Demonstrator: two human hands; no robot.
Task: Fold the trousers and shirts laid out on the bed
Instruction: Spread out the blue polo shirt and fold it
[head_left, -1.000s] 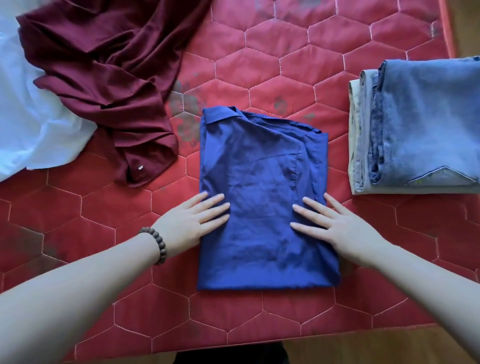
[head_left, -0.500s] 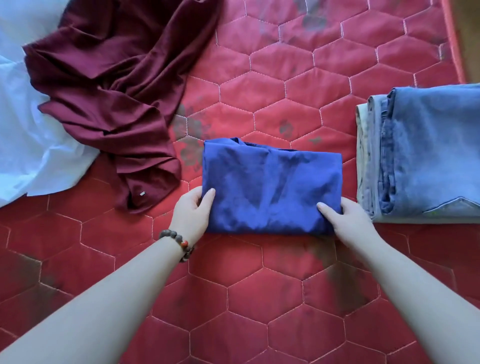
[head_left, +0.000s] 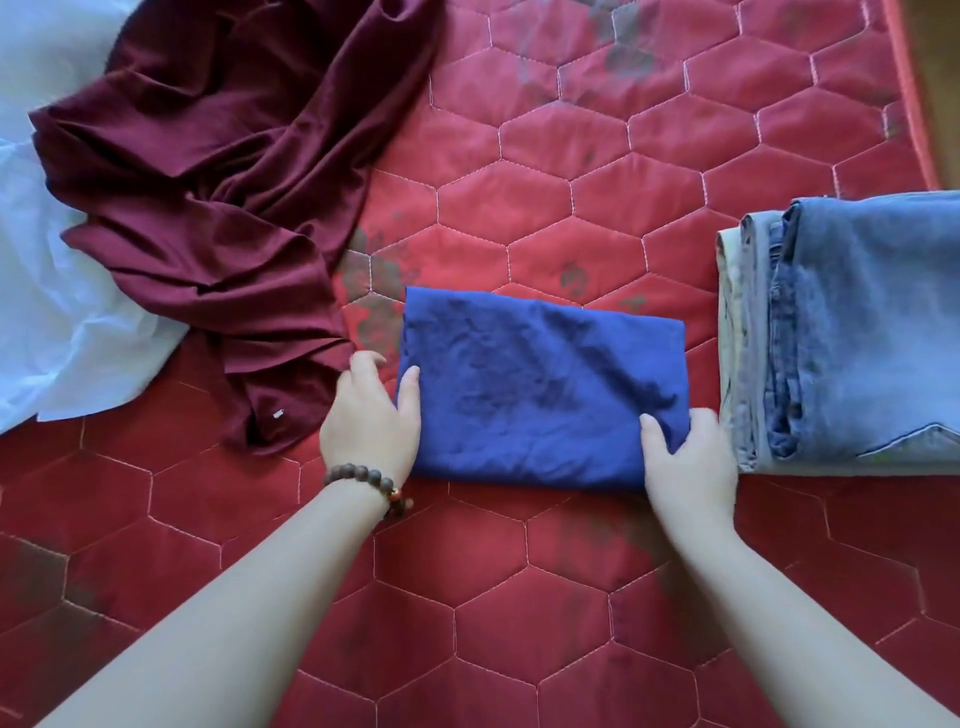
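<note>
So the bed (head_left: 597, 197) has a red quilted cover stitched in hexagons, with dark smudges here and there. On it: a folded blue shirt (head_left: 540, 389) in the middle, a crumpled maroon garment (head_left: 218, 171) to the upper left, white fabric (head_left: 57, 312) at the far left edge, and a stack of folded jeans (head_left: 857, 332) on the right.

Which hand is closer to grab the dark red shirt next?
The left hand, probably. It grips the blue shirt's left edge, right beside the crumpled red shirt. The right hand sits on the far side, by the jeans.
</note>
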